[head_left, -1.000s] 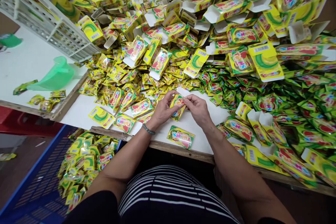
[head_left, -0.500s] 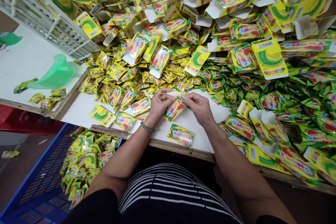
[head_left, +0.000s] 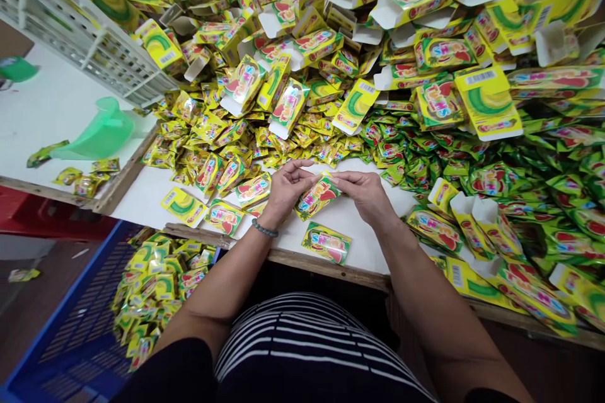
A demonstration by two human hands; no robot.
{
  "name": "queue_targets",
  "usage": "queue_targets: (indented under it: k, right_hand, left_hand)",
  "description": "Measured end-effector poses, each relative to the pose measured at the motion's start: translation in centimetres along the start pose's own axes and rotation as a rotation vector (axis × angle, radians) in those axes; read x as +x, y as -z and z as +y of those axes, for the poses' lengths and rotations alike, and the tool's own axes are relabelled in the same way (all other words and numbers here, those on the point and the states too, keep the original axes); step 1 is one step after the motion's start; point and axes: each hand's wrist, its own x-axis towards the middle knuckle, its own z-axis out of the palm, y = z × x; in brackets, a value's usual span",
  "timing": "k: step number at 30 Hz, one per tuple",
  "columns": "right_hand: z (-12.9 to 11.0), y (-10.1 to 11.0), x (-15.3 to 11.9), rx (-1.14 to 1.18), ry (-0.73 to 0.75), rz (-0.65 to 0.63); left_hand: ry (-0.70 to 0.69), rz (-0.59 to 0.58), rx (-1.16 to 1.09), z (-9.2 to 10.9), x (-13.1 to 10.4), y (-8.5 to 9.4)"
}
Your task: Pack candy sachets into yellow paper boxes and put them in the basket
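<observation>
Carton [head_left: 316, 198] turned since earlier, yellow, fruit-printed, pinched by left hand [head_left: 285, 191] and right hand [head_left: 365, 195], end apparently closed

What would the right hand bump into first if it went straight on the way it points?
Beyond the box it pinches, the right hand would probably meet the left hand first, though depth is hard to judge here.

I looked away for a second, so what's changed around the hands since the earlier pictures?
The held box has tilted over to the right, and its raised white end flap no longer shows. The right hand has shifted slightly right. Nothing was let go: the left hand and right hand both stay on the box. The loose box and green scoop stayed put.
</observation>
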Motion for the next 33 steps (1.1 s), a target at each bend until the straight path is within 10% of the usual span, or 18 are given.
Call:
queue_targets:
  k: [8,14,22,28,33]
  right_hand:
    - [-0.2,-2.6,-1.9,-0.384,0.333,0.105]
    - [-0.4,-2.5,-1.5,-0.390,0.338,0.136]
    - [0.8,2.6,3.4,-0.682,0.355,0.437]
    - [2.6,3.3,6.1,-1.122,0.422,0.337]
    - [2.1,4.0,5.1,-1.043,0.424,0.449]
  left_hand:
    - [-0.002,0.140,-0.042,-0.2,-0.3,0.2]
    - [0.033,0.040,-0.032,0.3,0.1,0.2]
    - [0.193,-0.659,0.393,-0.1,-0.7,0.1]
    - [-0.082,-0.308,1.145,1.3,1.2,-2.3]
    - [-0.127,-0.098,1.492,-0.4,3.1,-4.8]
